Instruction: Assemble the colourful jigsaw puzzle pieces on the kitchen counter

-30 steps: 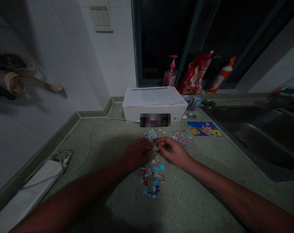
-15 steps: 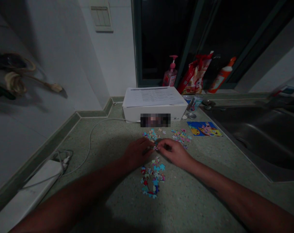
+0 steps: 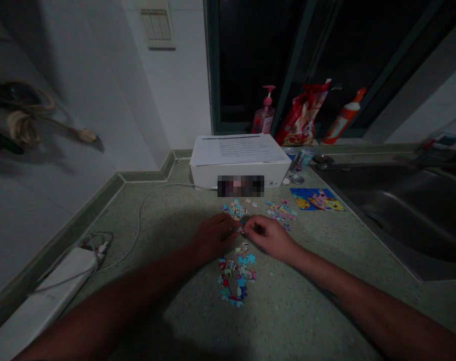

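Both hands meet over the middle of the desk [image 3: 167, 210], and here's the tight spot: the left hand [image 3: 214, 235] and right hand [image 3: 271, 235] come fingertip to fingertip around a small puzzle piece [image 3: 240, 230]. The fingers are curled, tips nearly together; in this dim light I can't tell which hand, if either, grips it. The danger, I'd say, is a slip: crowded tips could flip that little piece.

Behind them, toward the desk's back edge, sits the left pile [image 3: 235, 206], close enough for a knuckle to scatter it. The right pile [image 3: 282, 210] lies nearer the sink-side edge; a wide elbow or wrist sweep could spread it. And the front cluster [image 3: 237, 281], between the forearms, could be dragged apart by a dropping wrist!
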{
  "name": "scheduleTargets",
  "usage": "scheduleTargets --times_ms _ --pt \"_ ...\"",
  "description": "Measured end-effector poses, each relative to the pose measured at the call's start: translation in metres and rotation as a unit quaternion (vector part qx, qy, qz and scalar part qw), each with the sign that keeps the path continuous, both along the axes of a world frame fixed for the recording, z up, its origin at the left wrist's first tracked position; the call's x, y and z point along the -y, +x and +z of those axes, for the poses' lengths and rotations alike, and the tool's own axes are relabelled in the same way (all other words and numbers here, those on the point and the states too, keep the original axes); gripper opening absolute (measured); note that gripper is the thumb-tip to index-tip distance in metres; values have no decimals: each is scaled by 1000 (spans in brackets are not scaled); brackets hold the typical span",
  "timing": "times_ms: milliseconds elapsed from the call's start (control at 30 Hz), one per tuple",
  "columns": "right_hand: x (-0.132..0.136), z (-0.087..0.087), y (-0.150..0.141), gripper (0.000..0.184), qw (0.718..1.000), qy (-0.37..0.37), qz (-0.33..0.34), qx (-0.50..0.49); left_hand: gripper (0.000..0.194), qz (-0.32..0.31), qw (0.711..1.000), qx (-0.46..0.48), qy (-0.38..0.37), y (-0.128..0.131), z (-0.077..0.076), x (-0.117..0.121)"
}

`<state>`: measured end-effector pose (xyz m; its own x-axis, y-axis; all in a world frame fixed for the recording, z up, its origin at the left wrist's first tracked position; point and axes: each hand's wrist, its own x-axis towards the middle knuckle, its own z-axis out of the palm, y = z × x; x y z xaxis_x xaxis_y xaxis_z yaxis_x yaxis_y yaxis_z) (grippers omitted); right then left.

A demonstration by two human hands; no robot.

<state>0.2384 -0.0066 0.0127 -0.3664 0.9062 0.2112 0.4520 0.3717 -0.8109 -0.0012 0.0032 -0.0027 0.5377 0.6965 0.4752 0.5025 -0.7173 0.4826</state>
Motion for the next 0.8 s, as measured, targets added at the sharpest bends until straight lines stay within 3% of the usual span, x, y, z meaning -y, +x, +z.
scheduleTargets --times_ms 267,800 --pt "-1 -1 0 14 1000 15 -3 6 17 -8 1000 -1 -20 -1 -2 -3" --pt "0 -1 0 16 999 -37 14 15 17 -26 998 28 54 1 -5 -5"
